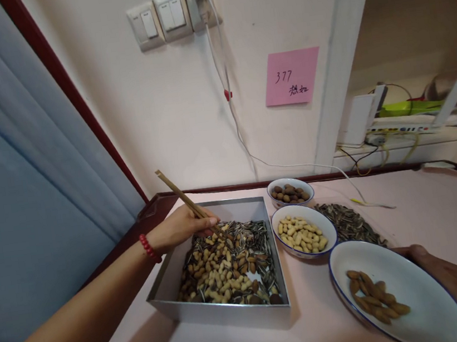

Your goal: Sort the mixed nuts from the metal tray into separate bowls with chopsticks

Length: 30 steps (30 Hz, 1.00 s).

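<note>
My left hand (187, 227), with a red bead bracelet at the wrist, is closed around a pair of chopsticks (177, 192). Their lower ends point down into a grey-white open box (230, 312) of mixed peanuts (215, 279), striped sunflower seeds, almonds and round brown nuts. Whether the tips pinch anything is too small to tell. At the right, my right hand (453, 279) grips the far side of a blue-rimmed white bowl (421, 294), its fingers partly hidden. Several almonds (375, 297) lie in that bowl, which looks tilted toward me.
Beyond it stand a bowl (287, 247) of peanuts and a smaller bowl (277, 201) of round brown nuts. Sunflower seeds (351, 222) are heaped on the pink tabletop (313, 305). A white cable (290, 165) hangs from the wall socket onto the table. Blue curtain at left.
</note>
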{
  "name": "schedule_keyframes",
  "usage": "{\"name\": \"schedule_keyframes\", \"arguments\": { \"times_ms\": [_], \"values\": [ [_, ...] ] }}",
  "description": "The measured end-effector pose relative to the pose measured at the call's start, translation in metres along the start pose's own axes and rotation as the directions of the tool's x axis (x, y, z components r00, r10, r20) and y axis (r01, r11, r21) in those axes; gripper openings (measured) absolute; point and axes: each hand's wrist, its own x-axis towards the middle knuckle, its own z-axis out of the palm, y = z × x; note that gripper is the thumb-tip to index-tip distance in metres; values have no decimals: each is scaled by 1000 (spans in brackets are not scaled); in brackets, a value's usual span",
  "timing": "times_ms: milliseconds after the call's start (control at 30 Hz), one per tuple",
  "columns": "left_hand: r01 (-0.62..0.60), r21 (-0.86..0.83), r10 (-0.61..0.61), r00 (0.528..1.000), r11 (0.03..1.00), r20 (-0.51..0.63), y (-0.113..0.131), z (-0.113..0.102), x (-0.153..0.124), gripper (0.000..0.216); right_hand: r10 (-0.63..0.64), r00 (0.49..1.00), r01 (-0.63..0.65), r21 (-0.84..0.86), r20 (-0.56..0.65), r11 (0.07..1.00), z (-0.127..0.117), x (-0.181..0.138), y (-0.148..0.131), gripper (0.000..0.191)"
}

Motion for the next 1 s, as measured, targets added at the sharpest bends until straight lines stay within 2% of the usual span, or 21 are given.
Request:
{"name": "schedule_keyframes", "arguments": {
  "times_ms": [100, 233, 400, 600, 1000],
  "values": [
    [30, 21, -30, 999, 999, 24, -21, 2, 4, 36, 50, 998, -51, 17, 31, 999, -2, 4, 6, 61],
    [27, 52, -26, 1000, 998, -3, -34, 8, 10, 34, 68, 998, -67, -28, 12, 997, -2, 1, -2, 60],
    [10, 78, -9, 1000, 997, -12, -39, 11, 15, 31, 63, 998, -64, -63, -22, 996, -1, -3, -11, 60],
    [4, 93, -5, 1000, 996, 17, -44, 13, 18, 27, 80, 997, -80, -82, -15, 993, -3, 2, -2, 65],
    [-21, 168, 21, 1000, 985, 1, -49, 16, 23, 18, 86, 996, -87, -65, -7, 994, -2, 0, -7, 55]
  ]
}}
